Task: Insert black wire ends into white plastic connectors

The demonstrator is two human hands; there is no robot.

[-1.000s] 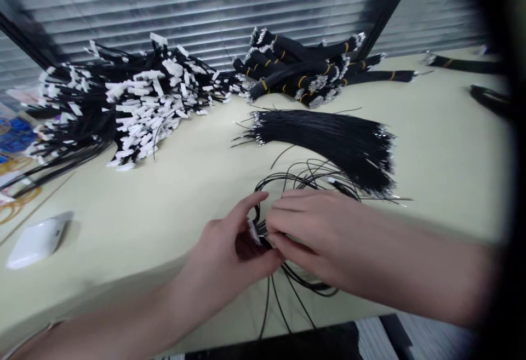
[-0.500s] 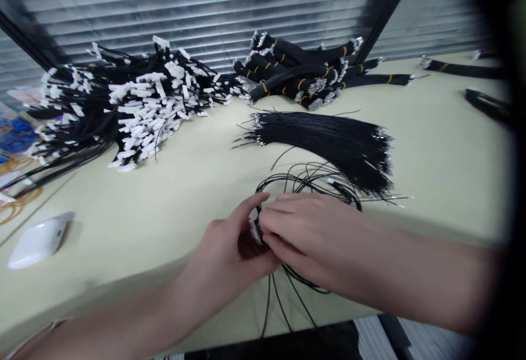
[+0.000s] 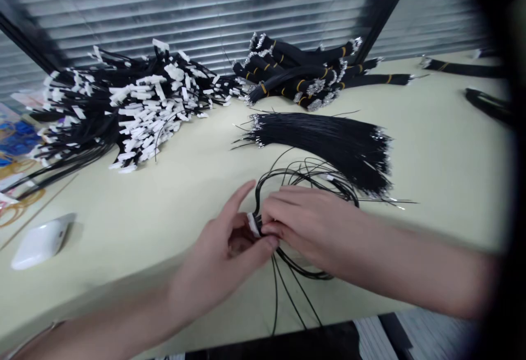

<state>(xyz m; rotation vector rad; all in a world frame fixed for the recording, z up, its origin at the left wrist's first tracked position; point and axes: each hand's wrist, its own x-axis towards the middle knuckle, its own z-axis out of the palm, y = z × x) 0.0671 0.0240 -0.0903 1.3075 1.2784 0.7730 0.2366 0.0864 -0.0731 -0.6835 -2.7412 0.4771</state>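
Note:
My left hand (image 3: 224, 250) pinches a small white connector (image 3: 253, 223) between thumb and fingers near the table's front edge. My right hand (image 3: 312, 223) is closed against the same connector from the right, its fingertips gripping the thin black wires (image 3: 304, 176) that run into it. Those wires loop on the table behind my hands and hang over the edge below them. Just behind the loop lies a loose bundle of black wires with metal tips (image 3: 329, 138).
A large pile of black wires with white connectors (image 3: 123, 102) lies at the back left. Banded black wire bundles (image 3: 304, 72) sit at the back centre, more at the far right (image 3: 464, 67). A white mouse-like object (image 3: 39, 242) rests front left. Window blinds stand behind the pale table (image 3: 444, 146).
Both hands have shifted slightly up and away from the table edge with the connector. The wire loop behind them has lifted and spread a little.

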